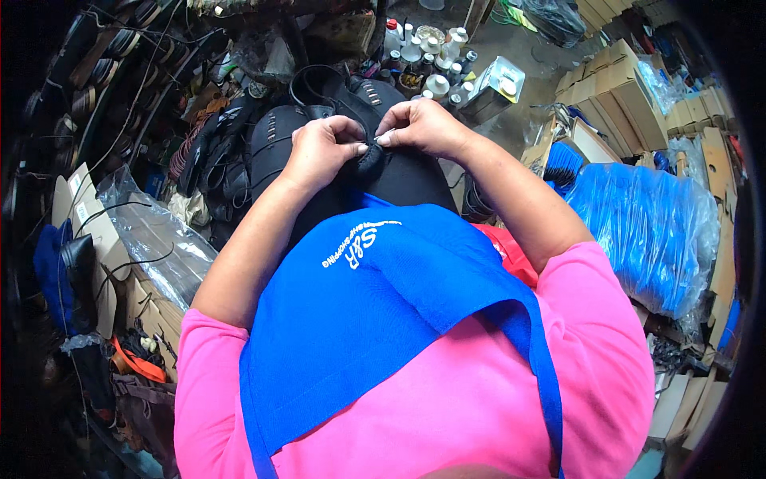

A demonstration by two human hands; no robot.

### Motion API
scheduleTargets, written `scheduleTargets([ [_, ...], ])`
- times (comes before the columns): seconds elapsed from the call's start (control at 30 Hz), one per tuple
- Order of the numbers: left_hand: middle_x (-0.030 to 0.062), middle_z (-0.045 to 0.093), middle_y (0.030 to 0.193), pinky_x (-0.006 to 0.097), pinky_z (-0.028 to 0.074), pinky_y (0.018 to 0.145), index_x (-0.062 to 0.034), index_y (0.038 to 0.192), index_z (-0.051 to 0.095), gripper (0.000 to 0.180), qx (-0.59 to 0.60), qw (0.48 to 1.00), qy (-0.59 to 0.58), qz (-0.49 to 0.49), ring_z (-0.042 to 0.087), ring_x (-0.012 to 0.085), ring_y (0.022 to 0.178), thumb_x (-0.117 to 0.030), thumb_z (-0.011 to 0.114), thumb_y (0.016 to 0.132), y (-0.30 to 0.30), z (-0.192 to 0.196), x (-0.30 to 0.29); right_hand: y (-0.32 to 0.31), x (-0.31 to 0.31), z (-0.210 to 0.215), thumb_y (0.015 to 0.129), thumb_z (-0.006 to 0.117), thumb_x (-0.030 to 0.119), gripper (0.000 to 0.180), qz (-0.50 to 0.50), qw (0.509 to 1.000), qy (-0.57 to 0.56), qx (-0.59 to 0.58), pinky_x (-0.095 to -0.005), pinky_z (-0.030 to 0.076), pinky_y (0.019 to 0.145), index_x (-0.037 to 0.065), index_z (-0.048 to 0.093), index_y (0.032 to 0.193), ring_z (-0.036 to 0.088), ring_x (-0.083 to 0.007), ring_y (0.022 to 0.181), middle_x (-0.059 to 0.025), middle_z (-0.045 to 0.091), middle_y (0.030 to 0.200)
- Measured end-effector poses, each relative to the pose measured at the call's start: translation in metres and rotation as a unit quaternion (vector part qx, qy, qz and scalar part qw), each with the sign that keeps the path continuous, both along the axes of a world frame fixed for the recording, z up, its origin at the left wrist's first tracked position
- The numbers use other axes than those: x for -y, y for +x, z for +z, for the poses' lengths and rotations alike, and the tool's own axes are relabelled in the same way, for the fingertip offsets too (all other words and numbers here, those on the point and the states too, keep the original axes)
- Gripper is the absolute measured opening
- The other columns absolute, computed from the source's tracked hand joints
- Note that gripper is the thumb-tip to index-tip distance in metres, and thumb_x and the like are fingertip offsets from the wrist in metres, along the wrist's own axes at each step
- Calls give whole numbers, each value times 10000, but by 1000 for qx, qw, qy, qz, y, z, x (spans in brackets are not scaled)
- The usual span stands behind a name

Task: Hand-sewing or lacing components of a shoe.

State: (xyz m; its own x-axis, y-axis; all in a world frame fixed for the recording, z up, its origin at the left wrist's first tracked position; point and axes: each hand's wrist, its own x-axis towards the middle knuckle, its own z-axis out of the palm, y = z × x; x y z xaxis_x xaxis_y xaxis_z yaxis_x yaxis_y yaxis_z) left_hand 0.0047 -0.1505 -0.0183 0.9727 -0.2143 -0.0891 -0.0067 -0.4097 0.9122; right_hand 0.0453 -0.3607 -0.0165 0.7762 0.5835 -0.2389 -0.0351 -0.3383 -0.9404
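The person sits looking down at their lap, where both hands meet over a black shoe upper (375,160) resting on the dark-clothed knees, in the middle of the scene and a little toward the far side. The left hand (323,148) grips the near-left edge of the piece, its fingers (351,144) curled and pressed together on the dark material. The right hand (423,128) comes in from the right, its thumb and forefinger pinching the same edge, so that the fingertips of the two hands nearly touch. What exactly lies between the fingertips is too small to tell.

A blue apron (383,311) with white print covers the pink shirt (479,399) at the near edge. Just beyond the hands lie more black shoe uppers (271,136) with rows of slits, piled on the left and far side of the lap. Further off stands a cluster of white bottles and jars (435,60). On the right a stack of blue pieces wrapped in clear plastic (646,223) sits near brown cardboard boxes (622,96). On the left there are a clear plastic bag (155,239), pale boxes (88,215) and loose black cords
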Motion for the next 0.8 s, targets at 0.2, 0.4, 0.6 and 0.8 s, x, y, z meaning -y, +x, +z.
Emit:
scheduleTargets([
  [0.2, 54, 631, 756, 396, 364, 830, -124, 786, 684, 88, 237, 931, 269, -68, 557, 232, 841, -153, 710, 708, -4, 29, -10, 10, 11, 13, 771, 736, 160, 163, 52, 998, -26, 14, -232, 464, 685, 23, 672, 834, 576, -65, 724, 4, 660, 785],
  [0.4, 138, 631, 802, 398, 446, 746, -51, 874, 613, 133, 95, 965, 226, -97, 601, 301, 822, -102, 661, 761, -7, 30, -16, 5, 23, -5, 792, 724, 159, 180, 8, 1000, 27, 1, -217, 434, 740, 40, 631, 889, 539, -65, 779, 26, 587, 799],
  [0.6, 206, 626, 860, 416, 478, 743, -32, 967, 573, 155, 89, 964, 221, -118, 613, 370, 848, -97, 581, 827, 1, 26, -6, -9, 41, 13, 803, 718, 177, 170, 33, 996, -77, 40, -234, 423, 735, 56, 631, 885, 517, -75, 791, 12, 556, 836],
  [0.8, 211, 610, 827, 456, 467, 716, -34, 916, 556, 108, 154, 933, 260, -193, 594, 395, 836, -108, 543, 837, 3, 24, -2, 32, 62, 27, 790, 677, 289, 267, -10, 951, -170, 258, -344, 468, 799, 60, 655, 926, 570, -240, 937, -110, 552, 1022],
])
